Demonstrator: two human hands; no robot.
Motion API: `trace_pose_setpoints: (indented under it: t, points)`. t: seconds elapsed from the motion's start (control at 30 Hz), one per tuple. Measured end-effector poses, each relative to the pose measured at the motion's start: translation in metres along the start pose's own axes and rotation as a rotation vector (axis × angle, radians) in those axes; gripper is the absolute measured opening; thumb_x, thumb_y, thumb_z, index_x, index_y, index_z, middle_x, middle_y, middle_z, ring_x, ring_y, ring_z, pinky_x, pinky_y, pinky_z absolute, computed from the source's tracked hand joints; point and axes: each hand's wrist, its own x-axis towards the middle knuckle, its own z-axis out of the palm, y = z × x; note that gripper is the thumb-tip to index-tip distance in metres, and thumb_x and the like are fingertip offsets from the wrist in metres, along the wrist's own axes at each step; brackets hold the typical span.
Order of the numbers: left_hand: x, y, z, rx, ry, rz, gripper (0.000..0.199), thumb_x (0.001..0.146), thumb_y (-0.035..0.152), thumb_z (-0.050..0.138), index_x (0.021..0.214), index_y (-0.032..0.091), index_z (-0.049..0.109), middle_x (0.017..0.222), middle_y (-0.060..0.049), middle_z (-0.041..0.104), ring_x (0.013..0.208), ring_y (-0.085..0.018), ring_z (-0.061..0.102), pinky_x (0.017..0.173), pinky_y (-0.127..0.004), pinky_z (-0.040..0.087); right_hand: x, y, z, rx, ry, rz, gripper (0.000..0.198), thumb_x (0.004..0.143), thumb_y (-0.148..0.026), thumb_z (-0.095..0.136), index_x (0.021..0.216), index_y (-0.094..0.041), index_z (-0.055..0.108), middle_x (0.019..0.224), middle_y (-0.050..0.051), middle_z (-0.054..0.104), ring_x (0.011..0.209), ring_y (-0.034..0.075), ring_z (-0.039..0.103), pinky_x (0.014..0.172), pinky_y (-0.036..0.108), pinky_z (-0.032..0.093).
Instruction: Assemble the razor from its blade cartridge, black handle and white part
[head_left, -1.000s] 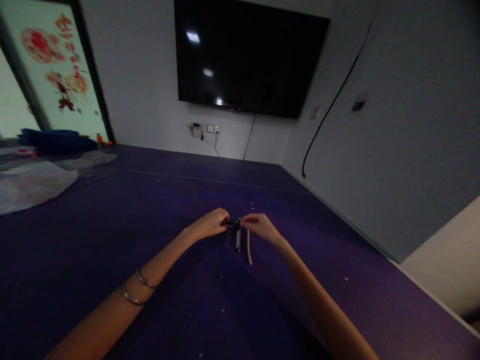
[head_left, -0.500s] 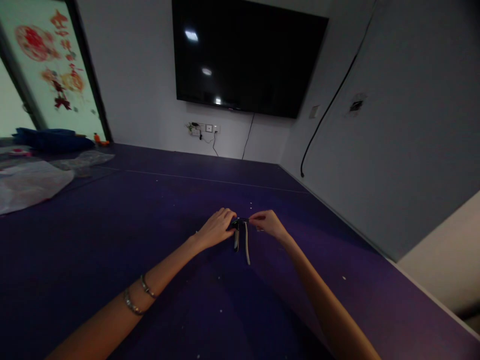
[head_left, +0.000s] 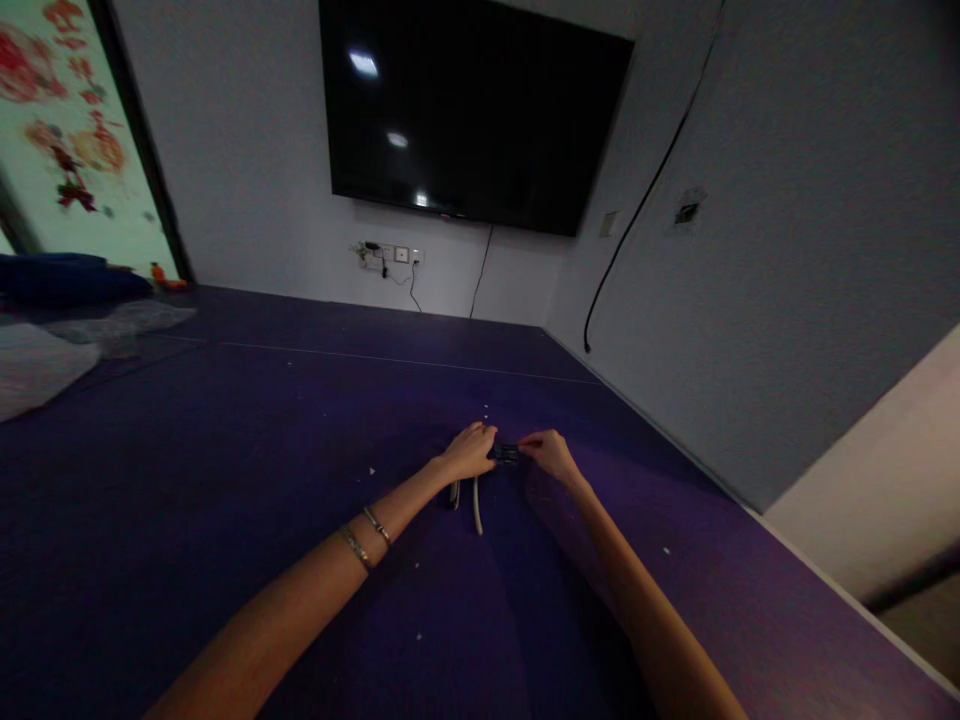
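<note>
A small dark flat piece with thin lighter lines across it spans the gap between my two hands, low over the purple surface. My left hand, its wrist wearing two bracelets, has closed fingers at the piece's left end. With a pinch of thumb and finger, my right hand grips the right end. Below my left hand a pale, slightly curved strip points toward me, and beside it lies a shorter pale and dark strip. Their upper ends are hidden by the left hand; their kind is unclear.
The purple surface carries small white specks. Clear plastic sheeting and a dark blue bundle lie at left. A television hangs on the wall above sockets. A black cable hangs at right.
My left hand has moved right relative to the strips and now covers their upper ends. More of the dark piece shows between the hands. The view has shifted slightly right.
</note>
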Motion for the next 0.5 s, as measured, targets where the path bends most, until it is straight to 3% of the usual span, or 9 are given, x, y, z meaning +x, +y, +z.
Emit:
trace_pose_setpoints:
  t: [0.23, 0.5]
  points:
    - [0.009, 0.006, 0.013, -0.005, -0.086, -0.043, 0.048, 0.074, 0.027, 0.054, 0.116, 0.009, 0.041, 0.119, -0.017, 0.053, 0.115, -0.025, 0.046, 0.091, -0.030, 0.038, 0.002, 0.004, 0.005, 0.032, 0.001, -0.029, 0.016, 0.065, -0.015, 0.059, 0.074, -0.014, 0.072, 0.073, 0.007, 0.070, 0.069, 0.017, 0.064, 0.065, 0.023, 0.047]
    - [0.003, 0.011, 0.010, -0.032, -0.095, -0.064, 0.043, 0.078, 0.027, 0.051, 0.118, 0.013, 0.041, 0.119, -0.015, 0.054, 0.113, -0.023, 0.049, 0.090, -0.030, 0.038, -0.002, -0.002, 0.009, 0.029, -0.004, -0.055, 0.017, 0.067, -0.013, 0.056, 0.074, -0.013, 0.071, 0.073, 0.007, 0.070, 0.068, 0.017, 0.064, 0.063, 0.023, 0.047]
